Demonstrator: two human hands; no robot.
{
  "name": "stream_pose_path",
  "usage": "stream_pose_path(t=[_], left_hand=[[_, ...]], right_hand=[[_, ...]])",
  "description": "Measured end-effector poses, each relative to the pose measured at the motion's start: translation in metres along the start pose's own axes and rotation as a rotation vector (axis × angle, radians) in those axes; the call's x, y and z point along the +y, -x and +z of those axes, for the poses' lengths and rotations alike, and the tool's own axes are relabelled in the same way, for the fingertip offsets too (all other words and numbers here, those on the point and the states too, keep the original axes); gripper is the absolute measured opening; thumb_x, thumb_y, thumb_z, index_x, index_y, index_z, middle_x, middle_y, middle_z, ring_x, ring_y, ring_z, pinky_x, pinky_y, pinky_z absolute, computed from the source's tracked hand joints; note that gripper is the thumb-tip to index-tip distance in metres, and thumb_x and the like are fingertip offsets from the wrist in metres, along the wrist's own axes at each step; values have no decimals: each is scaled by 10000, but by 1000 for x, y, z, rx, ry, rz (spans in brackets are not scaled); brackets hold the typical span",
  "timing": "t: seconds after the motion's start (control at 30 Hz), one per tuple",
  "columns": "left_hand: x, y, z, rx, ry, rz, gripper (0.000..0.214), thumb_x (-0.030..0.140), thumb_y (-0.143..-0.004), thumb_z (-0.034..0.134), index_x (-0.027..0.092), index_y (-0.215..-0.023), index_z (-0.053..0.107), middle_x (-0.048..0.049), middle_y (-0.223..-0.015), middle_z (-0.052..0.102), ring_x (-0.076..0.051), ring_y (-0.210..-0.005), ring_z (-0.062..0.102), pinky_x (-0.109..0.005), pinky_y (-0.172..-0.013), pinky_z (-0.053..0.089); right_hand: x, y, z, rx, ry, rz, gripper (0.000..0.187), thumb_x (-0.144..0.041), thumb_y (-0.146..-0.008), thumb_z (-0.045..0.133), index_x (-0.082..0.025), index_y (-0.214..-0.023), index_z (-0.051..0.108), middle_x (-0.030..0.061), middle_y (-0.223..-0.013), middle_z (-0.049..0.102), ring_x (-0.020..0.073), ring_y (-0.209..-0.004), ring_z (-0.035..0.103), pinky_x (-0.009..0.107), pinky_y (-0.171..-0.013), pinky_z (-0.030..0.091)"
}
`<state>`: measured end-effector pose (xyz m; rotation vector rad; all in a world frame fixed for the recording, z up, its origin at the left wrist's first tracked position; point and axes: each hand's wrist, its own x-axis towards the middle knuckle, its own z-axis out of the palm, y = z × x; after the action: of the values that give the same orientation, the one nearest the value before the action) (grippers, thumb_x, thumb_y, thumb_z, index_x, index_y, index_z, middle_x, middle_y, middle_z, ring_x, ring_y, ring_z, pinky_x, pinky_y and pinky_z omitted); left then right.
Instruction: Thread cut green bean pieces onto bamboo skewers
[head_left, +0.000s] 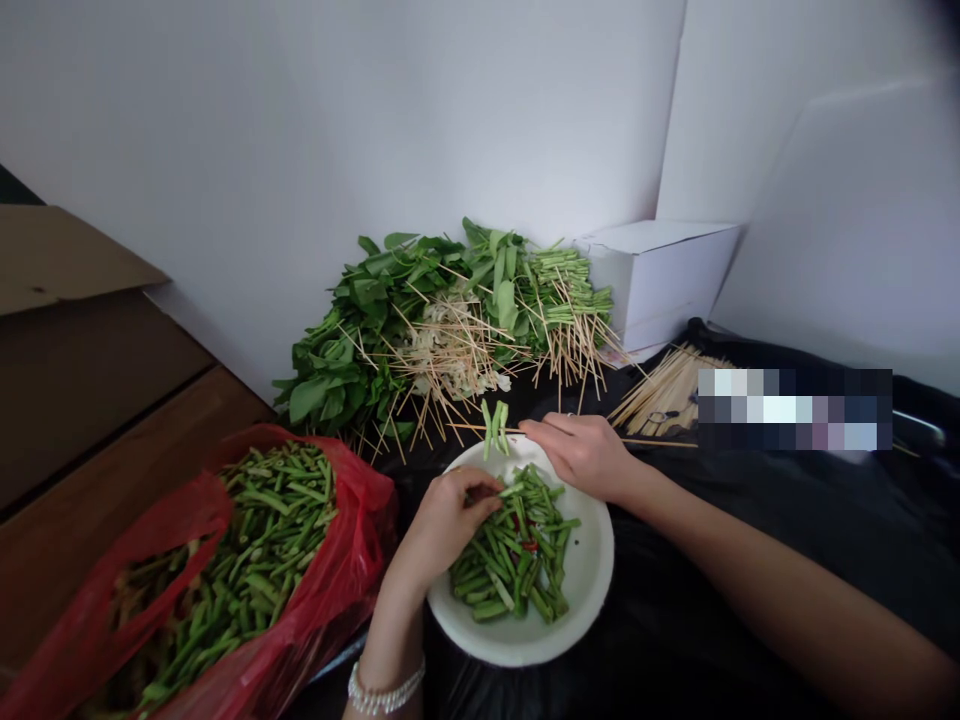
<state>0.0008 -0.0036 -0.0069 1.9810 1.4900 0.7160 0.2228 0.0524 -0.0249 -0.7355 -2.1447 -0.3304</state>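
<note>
The bowl is set on the sheet at the front centre, with cut stems contained in it; the bag, in which further stem pieces are held, is located to its left. Skewered vegetables are piled behind the bowl, before the wall. The box is positioned right of this pile, and loose skewers are laid in front of it.

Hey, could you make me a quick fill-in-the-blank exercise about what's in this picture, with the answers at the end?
1. A skewer bearing green stem pieces is held in the person's ____.
2. The left hand is over the round white ____.
3. The plastic bag holding cut stems is ____ in colour.
4. A beaded bracelet circles the person's ____ wrist.

Missing words: right hand; bowl; red; left.
</note>
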Motion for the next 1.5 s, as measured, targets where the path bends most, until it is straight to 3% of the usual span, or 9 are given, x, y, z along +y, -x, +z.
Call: stream_pose_path(t=[0.2, 0.37, 0.53, 0.93, 1.3, 1.5], left_hand=[[-1, -4, -6, 164, 426, -116, 181, 297, -729, 736, 174, -860, 764, -45, -804, 725, -161, -695, 606, -265, -667, 453], [-7, -8, -13, 439, 793, -227, 301, 336, -620, 844, 176, -864, 774, -33, -785, 734, -105, -658, 599, -210, -635, 470], [-5, -9, -16, 459, 1124, -239, 363, 284, -550, 892, 157, -868, 772, -45, -819, 745, -95, -693, 636, -169, -622, 500], [-1, -7, -20, 430, 1212, -230, 337, 218, -656, 835, 135, -973, 754, -45, -832, 736, -83, -697, 644, -143, -608, 511], [-4, -8, -17, 496, 1155, -232, 353, 246, -617, 861, 142, -940, 764, -39, -817, 745, -75, -676, 637, -138, -603, 502], [-5, -8, -19, 443, 1200, -212, 343, 225, -644, 842, 130, -963, 756, -31, -808, 724, -74, -680, 627, -141, -610, 513]], right_hand=[[1, 0, -1, 61, -74, 30, 302, -189, -974, 401, -120, -1100, 667, 51, -805, 656, 117, -690, 590, 228, -644, 461], [-1, -1, -2, 59, -82, 6, 299, -185, -973, 403, -119, -1082, 674, 46, -776, 643, 115, -671, 576, 231, -631, 452], [-2, 0, 1, 12, -26, -28, 299, -200, -975, 395, -141, -1066, 674, 20, -729, 612, 103, -620, 533, 228, -567, 399], [-2, 1, 2, -27, -6, -37, 306, -215, -982, 385, -143, -1067, 671, 15, -731, 604, 102, -626, 526, 238, -568, 386], [-2, 1, 1, -50, 8, -52, 294, -207, -975, 400, -138, -1066, 671, 17, -729, 603, 109, -625, 532, 243, -560, 374], [-1, 1, 0, -57, 21, -44, 292, -204, -971, 395, -154, -1066, 668, 10, -723, 598, 103, -619, 519, 235, -562, 368]])
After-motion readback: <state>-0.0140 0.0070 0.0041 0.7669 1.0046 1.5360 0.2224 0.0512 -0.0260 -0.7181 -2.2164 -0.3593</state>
